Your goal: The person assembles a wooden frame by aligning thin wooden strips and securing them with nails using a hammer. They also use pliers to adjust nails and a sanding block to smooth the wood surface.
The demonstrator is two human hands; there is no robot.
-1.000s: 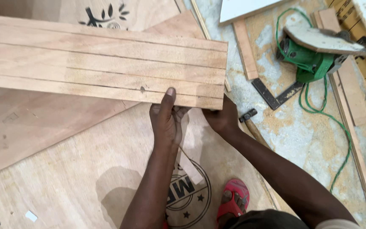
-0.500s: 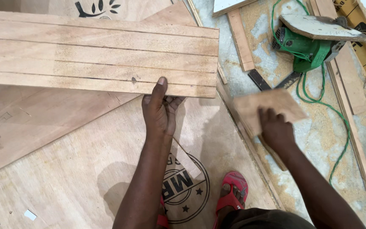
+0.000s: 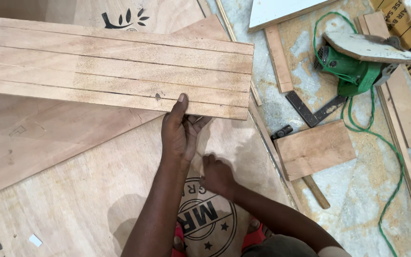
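Head view looks down on our two bare hands over a big plywood sheet (image 3: pixel 72 200) that serves as our worktop on the floor — pale, smooth veneer with a round dark stamp under our forearms. Our left hand (image 3: pixel 179 131) pinches the near edge of the grooved plank (image 3: pixel 120 71), thumb on top and fingers tucked beneath; that plank is long and rectangular, a warm reddish brown, rough-sawn, with three straight kerf lines running its length, and it lies across the plywood, its right end reaching to the sheet's edge. Our right hand (image 3: pixel 217 175) rests on the plywood just below the left, fingers curled loosely and closed on nothing we can make out. Right of the sheet the floor is mottled grey stone dusted with sawdust — a short wooden offcut (image 3: pixel 316 148) lies there beside a dark metal square (image 3: pixel 312 110), with a green circular saw (image 3: pixel 357 62) and its green cord (image 3: pixel 391 157) farther off. Half a second ago our right hand was out over that offcut; now it has come back to the plywood and the offcut lies free, while the left grip on the plank has not changed.
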